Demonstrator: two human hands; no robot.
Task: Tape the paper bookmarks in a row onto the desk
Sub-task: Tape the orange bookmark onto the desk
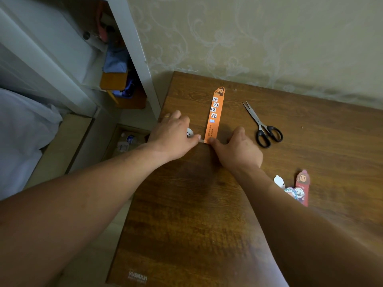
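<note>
An orange paper bookmark point(215, 114) with black characters lies lengthwise on the brown wooden desk point(207, 214). A strip of clear tape point(202, 139) crosses its near end. My left hand point(174, 135) grips a white tape roll point(189, 133), mostly hidden under the palm, and pinches the tape's left end. Just right of it, my right hand point(236, 148) presses the tape down on the bookmark's near end with the thumb. A small pile of other bookmarks point(298, 189), one red, lies at the right, partly behind my right forearm.
Black-handled scissors point(262, 126) lie closed on the desk right of the orange bookmark. The desk's left edge drops to the floor, where an open box point(126, 139) holds bottles. A wallpapered wall backs the desk. A bed and white shelves stand at the left.
</note>
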